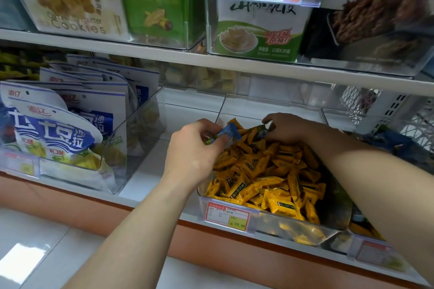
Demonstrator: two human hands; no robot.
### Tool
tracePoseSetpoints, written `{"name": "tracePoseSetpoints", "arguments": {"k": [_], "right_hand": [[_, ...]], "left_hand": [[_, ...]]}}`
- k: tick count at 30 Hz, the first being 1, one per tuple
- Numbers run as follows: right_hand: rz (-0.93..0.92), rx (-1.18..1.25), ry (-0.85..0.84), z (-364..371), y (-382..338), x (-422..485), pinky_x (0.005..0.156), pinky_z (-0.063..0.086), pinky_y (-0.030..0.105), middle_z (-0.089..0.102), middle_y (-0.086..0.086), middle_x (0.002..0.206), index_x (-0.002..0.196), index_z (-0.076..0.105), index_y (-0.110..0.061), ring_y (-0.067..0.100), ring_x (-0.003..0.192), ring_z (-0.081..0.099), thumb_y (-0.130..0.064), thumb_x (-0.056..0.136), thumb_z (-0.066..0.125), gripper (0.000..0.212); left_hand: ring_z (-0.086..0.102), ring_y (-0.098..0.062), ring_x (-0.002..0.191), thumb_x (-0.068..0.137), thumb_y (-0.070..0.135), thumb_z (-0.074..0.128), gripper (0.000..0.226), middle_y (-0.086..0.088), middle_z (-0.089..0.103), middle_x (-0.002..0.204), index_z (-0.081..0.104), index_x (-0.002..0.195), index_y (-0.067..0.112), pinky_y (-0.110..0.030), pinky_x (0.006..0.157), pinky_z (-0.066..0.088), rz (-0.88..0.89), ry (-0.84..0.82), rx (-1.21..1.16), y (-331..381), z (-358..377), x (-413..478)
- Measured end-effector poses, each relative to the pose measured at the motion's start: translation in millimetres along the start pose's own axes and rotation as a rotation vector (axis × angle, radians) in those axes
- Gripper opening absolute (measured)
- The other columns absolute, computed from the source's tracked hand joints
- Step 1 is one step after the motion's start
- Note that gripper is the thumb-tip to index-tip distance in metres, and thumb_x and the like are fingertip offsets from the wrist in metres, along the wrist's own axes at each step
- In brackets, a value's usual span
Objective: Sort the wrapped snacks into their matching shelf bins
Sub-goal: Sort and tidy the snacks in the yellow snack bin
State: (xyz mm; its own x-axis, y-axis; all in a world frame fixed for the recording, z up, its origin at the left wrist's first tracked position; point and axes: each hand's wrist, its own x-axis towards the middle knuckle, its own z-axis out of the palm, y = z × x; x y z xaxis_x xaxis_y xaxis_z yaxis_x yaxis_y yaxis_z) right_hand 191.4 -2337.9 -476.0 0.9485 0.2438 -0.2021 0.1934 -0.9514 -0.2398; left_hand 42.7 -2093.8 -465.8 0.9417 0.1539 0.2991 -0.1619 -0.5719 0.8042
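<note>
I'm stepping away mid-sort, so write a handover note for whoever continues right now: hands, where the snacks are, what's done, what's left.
Left hand: pinches a blue-wrapped snack over the clear bin of yellow snacks.
Right hand: fingers curled on a dark-wrapped snack at the back of that bin.
Done: two odd-coloured pieces found, neither binned yet.
Left: drop both in matching bins, probably the right-hand bin showing blue wrappers, then check the yellow pile for more strays.

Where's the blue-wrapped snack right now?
Head view, centre: the blue-wrapped snack is pinched in the left hand, above the far-left part of the yellow-snack bin, left of the right hand.
</note>
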Motion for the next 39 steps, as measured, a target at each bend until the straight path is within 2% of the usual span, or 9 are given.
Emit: {"name": "tracePoseSetpoints", "arguments": {"k": [5, 10, 16, 24, 28, 31, 33, 35, 39], "right_hand": [[0.063, 0.017, -0.007, 3, -10, 9, 0.086, 0.049, 0.036, 0.062, 0.012, 0.126, 0.126, 0.063, -0.007, 0.025, 0.105, 0.059, -0.029, 0.092, 0.063, 0.04], [0.006, 0.027, -0.033, 4, -14, 11, 0.082, 0.046, 0.033, 0.059, 0.006, 0.124, 0.129, 0.059, -0.013, 0.02, 0.103, 0.055, -0.051, 0.086, 0.069, 0.058], [-0.096, -0.036, 0.141, 15, -16, 8, 0.077, 0.048, 0.031, 0.063, 0.004, 0.114, 0.116, 0.066, -0.015, 0.017, 0.095, 0.056, -0.039, 0.074, 0.084, 0.052], [-0.069, 0.049, 0.06, 21, -24, 11, 0.079, 0.043, 0.028, 0.057, 0.009, 0.127, 0.133, 0.053, -0.015, 0.021, 0.106, 0.053, -0.027, 0.078, 0.081, 0.062], [-0.066, -0.079, 0.012, 20, -21, 9, 0.088, 0.046, 0.034, 0.058, 0.005, 0.124, 0.132, 0.051, -0.02, 0.025, 0.11, 0.056, -0.042, 0.085, 0.072, 0.056], [-0.04, -0.053, -0.04, 20, -21, 9, 0.079, 0.045, 0.033, 0.059, 0.005, 0.11, 0.118, 0.053, -0.019, 0.022, 0.098, 0.057, -0.042, 0.087, 0.069, 0.042], [-0.011, -0.022, -0.113, 19, -23, 11, 0.071, 0.042, 0.032, 0.057, 0.002, 0.092, 0.094, 0.055, -0.019, 0.017, 0.08, 0.054, -0.04, 0.088, 0.068, 0.025], [-0.002, 0.0, -0.158, 18, -26, 10, 0.07, 0.041, 0.032, 0.052, 0.001, 0.082, 0.079, 0.049, -0.021, 0.015, 0.071, 0.049, -0.04, 0.09, 0.065, 0.027], [-0.031, -0.054, -0.115, 17, -22, 1, 0.084, 0.047, 0.035, 0.057, 0.003, 0.109, 0.118, 0.049, -0.021, 0.022, 0.099, 0.056, -0.05, 0.09, 0.063, 0.042]], "left_hand": [[0.061, 0.003, 0.086, 0.084, 0.039, 0.073, 0.01, 0.018, 0.067, 0.088, 0.065, 0.089, 0.04, -0.014, 0.065, 0.043, -0.003, -0.013, -0.013, 0, 0, -1], [0.06, 0.008, 0.084, 0.085, 0.038, 0.073, 0.009, 0.021, 0.066, 0.085, 0.066, 0.09, 0.038, -0.008, 0.061, 0.039, 0.0, -0.023, -0.036, -2, 0, 0], [0.061, 0.008, 0.082, 0.084, 0.036, 0.074, 0.01, 0.022, 0.066, 0.083, 0.066, 0.088, 0.037, -0.003, 0.062, 0.042, 0.005, -0.025, -0.068, -5, 2, 1], [0.062, 0.005, 0.085, 0.084, 0.035, 0.074, 0.01, 0.02, 0.068, 0.087, 0.068, 0.091, 0.033, -0.004, 0.063, 0.043, -0.001, -0.042, -0.088, -7, -1, 0], [0.062, 0.006, 0.085, 0.084, 0.035, 0.074, 0.01, 0.021, 0.067, 0.087, 0.068, 0.091, 0.033, -0.005, 0.064, 0.043, -0.008, -0.043, -0.095, -7, -1, -1], [0.062, 0.005, 0.085, 0.084, 0.035, 0.074, 0.01, 0.021, 0.067, 0.087, 0.066, 0.091, 0.034, -0.009, 0.066, 0.044, -0.005, -0.045, -0.084, -6, -2, -1], [0.062, 0.003, 0.087, 0.084, 0.034, 0.074, 0.01, 0.02, 0.067, 0.088, 0.067, 0.092, 0.033, -0.013, 0.068, 0.046, -0.004, -0.045, -0.082, -5, -2, -2], [0.063, 0.002, 0.088, 0.084, 0.034, 0.075, 0.012, 0.019, 0.068, 0.089, 0.068, 0.093, 0.031, -0.014, 0.07, 0.047, -0.003, -0.045, -0.082, -5, -3, -4], [0.063, 0.003, 0.088, 0.084, 0.034, 0.074, 0.013, 0.02, 0.068, 0.09, 0.068, 0.095, 0.03, -0.012, 0.069, 0.045, 0.01, -0.048, -0.076, -5, -5, -6]]}}
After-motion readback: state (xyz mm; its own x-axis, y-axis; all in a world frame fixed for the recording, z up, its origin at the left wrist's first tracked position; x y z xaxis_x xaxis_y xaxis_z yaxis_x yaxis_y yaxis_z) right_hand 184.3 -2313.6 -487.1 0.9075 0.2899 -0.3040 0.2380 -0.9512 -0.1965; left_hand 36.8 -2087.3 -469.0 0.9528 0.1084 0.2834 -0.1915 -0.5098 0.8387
